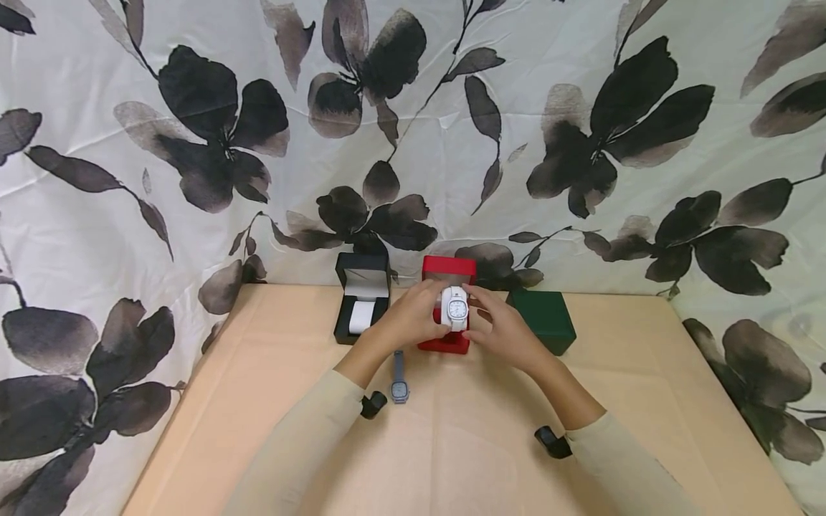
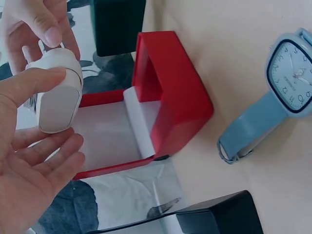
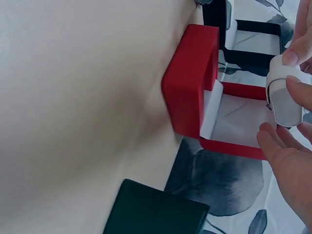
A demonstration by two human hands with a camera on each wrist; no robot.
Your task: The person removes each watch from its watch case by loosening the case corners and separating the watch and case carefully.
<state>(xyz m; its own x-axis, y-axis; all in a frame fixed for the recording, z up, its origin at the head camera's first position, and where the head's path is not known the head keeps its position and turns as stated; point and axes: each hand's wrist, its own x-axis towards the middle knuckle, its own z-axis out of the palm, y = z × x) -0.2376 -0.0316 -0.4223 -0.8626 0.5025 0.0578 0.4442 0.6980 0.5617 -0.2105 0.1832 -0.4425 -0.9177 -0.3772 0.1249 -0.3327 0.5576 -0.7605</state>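
Note:
Both hands hold a white wristwatch wrapped around a white cushion, over the open red watch box. My left hand grips it from the left, thumb on the cushion's end and fingers curled below, as the left wrist view shows. From the other side my right hand pinches it between thumb and fingers. The watch's dial faces up toward the head camera. Inside the red box a pale lining shows. A blue wristwatch lies on the table by my left wrist.
Left of the red box stands an open black watch box with a white cushion inside. A closed green box sits to the right, by my right hand. Floral cloth hangs behind the peach-covered table.

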